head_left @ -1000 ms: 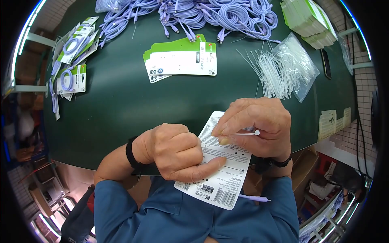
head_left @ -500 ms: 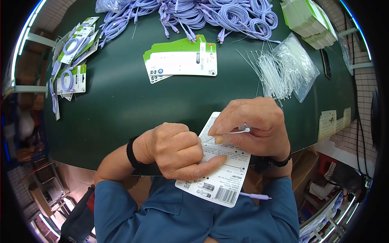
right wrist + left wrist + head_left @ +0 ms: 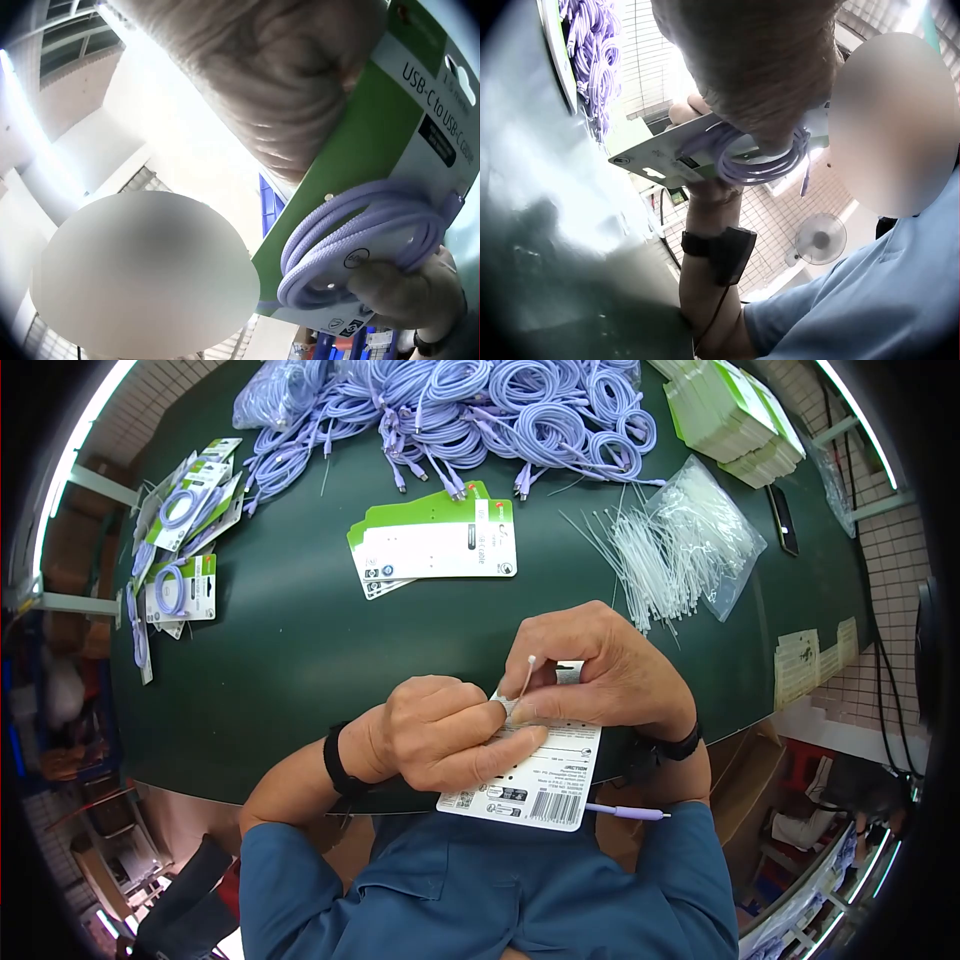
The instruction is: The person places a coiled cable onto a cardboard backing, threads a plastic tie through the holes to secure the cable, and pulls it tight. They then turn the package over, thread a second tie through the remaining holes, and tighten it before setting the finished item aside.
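Note:
In the head view a printed card (image 3: 560,785) lies back side up between both hands, a purple cable plug (image 3: 640,813) poking out from under it. The left hand (image 3: 450,735) grips the card's left side, thumb on its back. At the card's upper part, the right hand (image 3: 600,670) pinches a white zip tie (image 3: 529,675), its head pointing up. From below, the right wrist view shows a coiled purple cable (image 3: 360,240) against the green-and-white front, with fingers of the left hand (image 3: 405,296) on the coil.
Flat cards (image 3: 440,550) lie mid-table, with purple cables (image 3: 470,420) behind them. White zip ties (image 3: 645,570) and their plastic bag (image 3: 715,535) are at right, near stacked cards (image 3: 735,420) and a phone (image 3: 783,520). Cards with cables (image 3: 180,590) lie at left.
The right hand has moved left toward the left hand, and the zip tie now stands more upright. The head view has shifted, so the table items appear lower.

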Available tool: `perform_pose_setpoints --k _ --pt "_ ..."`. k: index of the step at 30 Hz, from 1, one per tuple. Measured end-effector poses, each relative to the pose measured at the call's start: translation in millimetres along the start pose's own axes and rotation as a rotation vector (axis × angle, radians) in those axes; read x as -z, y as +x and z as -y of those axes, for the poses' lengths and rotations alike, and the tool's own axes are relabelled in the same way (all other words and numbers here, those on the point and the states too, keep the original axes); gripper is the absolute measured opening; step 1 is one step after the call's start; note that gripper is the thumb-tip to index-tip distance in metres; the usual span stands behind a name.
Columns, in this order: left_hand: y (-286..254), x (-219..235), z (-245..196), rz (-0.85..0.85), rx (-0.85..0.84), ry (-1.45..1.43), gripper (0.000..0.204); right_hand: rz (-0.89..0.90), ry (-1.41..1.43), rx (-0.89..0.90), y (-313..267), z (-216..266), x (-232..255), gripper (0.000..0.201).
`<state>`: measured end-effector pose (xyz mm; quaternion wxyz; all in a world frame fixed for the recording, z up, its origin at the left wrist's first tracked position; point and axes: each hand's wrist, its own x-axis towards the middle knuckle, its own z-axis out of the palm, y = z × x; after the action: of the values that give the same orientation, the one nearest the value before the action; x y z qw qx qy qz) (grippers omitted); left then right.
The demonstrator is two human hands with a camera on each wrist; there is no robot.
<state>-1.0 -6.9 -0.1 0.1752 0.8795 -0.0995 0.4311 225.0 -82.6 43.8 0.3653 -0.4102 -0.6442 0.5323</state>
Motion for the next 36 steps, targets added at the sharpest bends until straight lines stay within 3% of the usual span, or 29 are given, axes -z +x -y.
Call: perform_pose_setpoints --k 3,4,6,7,10,11,12,14,16,18,22,26,30,35,36 --pt "-0.7 1.8 3.8 0.001 0.020 -0.012 0.038 -0.312 0.186 -0.030 0.2 -2.8 -7.5 0.020" --pt "-0.8 4.4 5.4 0.007 0.104 -0.036 0.035 -0.313 0.179 -0.022 0.9 -4.4 -8.6 0.020" --pt "-0.3 8.0 8.5 0.015 0.271 -0.080 0.031 -0.644 0.192 0.103 3.1 -8.3 -9.4 0.020" --pt "-1.6 5.5 11.0 0.011 0.263 -0.072 0.031 -0.806 0.199 0.168 4.0 -10.3 -9.6 0.020" --pt "-3.8 -9.2 22.5 -0.281 0.562 -0.039 0.021 -0.944 0.096 0.302 1.9 -18.2 -5.8 0.020" --pt "-0.5 -10.4 24.5 -0.291 0.554 -0.029 0.021 -1.013 0.049 0.366 2.3 -19.8 -5.1 0.020" --pt "4.3 -11.1 26.1 -0.397 0.741 -0.202 0.019 -1.003 0.044 0.378 3.2 -20.4 -6.1 0.020" --pt "13.5 -12.6 30.2 -0.601 1.102 -0.571 0.016 -0.879 -0.228 0.479 3.9 -21.0 -10.2 0.019" --pt "21.9 -15.3 39.5 -0.660 1.109 -0.602 0.016 -0.814 -0.370 0.534 7.6 -23.5 -13.6 0.019" --pt "28.9 -20.0 48.2 -0.768 1.143 -0.676 0.018 -0.709 -0.701 0.640 15.9 -27.2 -19.3 0.026" --pt "37.1 -32.0 54.4 -0.889 1.143 -0.798 0.020 -0.742 -1.021 0.649 24.2 -29.6 -26.7 0.030" --pt "42.0 -50.1 46.6 -0.928 1.016 -0.693 0.019 -0.813 -1.150 0.614 24.7 -36.0 -23.7 0.033" --pt "31.9 -53.3 44.8 -0.846 1.036 -0.736 0.020 -0.854 -1.186 0.567 24.5 -41.1 -25.2 0.025" --pt "36.6 -50.6 45.0 -0.861 0.969 -0.664 0.022 -0.816 -1.191 0.608 24.4 -41.5 -22.5 0.025" --pt "37.9 -47.8 44.1 -0.860 1.028 -0.748 0.022 -0.784 -1.171 0.638 22.6 -38.5 -24.3 0.025"
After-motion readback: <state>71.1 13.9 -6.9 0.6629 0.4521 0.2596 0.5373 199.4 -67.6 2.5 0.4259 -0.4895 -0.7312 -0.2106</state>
